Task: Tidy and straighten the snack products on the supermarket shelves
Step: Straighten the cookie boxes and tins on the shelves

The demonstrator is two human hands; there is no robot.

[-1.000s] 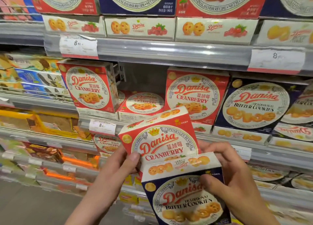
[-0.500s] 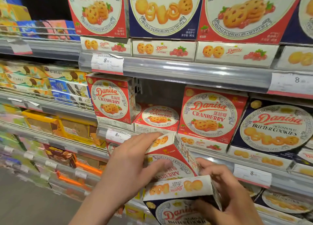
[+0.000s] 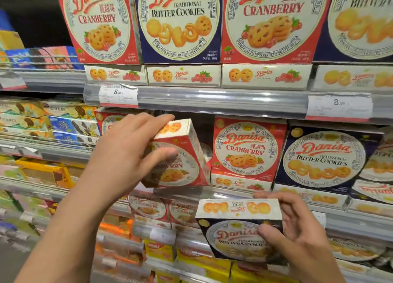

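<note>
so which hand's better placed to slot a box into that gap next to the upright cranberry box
Left. The left hand holds the tilted red cranberry box right at the gap, level with that shelf. The right hand holds the blue butter cookies box lower, below the shelf edge.

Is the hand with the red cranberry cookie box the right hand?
No, the left hand grips the red cranberry box; the right hand holds the blue butter cookies box.

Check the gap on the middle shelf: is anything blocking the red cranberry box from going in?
Nothing visible blocks it. The left hand holds the tilted cranberry box at the mouth of the gap, left of the upright cranberry box. Something pale shows deep inside, too hidden to identify.
</note>
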